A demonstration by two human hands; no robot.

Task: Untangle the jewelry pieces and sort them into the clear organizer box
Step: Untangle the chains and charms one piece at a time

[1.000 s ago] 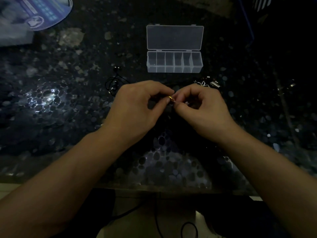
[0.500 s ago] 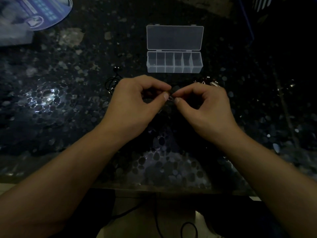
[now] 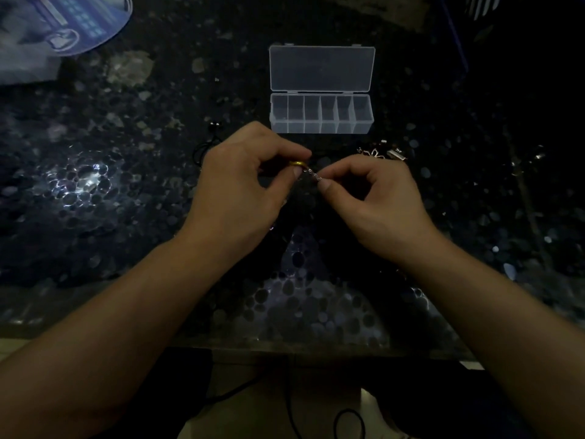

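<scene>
My left hand [image 3: 243,185] pinches a small gold ring [image 3: 298,163] between thumb and forefinger, just above the dark tabletop. My right hand [image 3: 373,198] pinches a thin beaded silver chain [image 3: 313,174] that runs from the ring to its fingertips. The clear organizer box [image 3: 321,114] lies open a short way beyond my hands, its several compartments bare and its lid [image 3: 321,68] folded back. More silver jewelry pieces [image 3: 384,152] lie on the table to the right of my right hand. A black cord piece [image 3: 209,144] lies left of my left hand.
The table [image 3: 126,217] is dark and speckled, with glare patches at left and near the front edge. A blue and white bag [image 3: 60,26] sits at the far left corner. Black cables [image 3: 294,407] hang below the table's front edge.
My hands have drawn slightly apart. The gold ring shows again at my left fingertips, and a short length of chain is now stretched between the two hands.
</scene>
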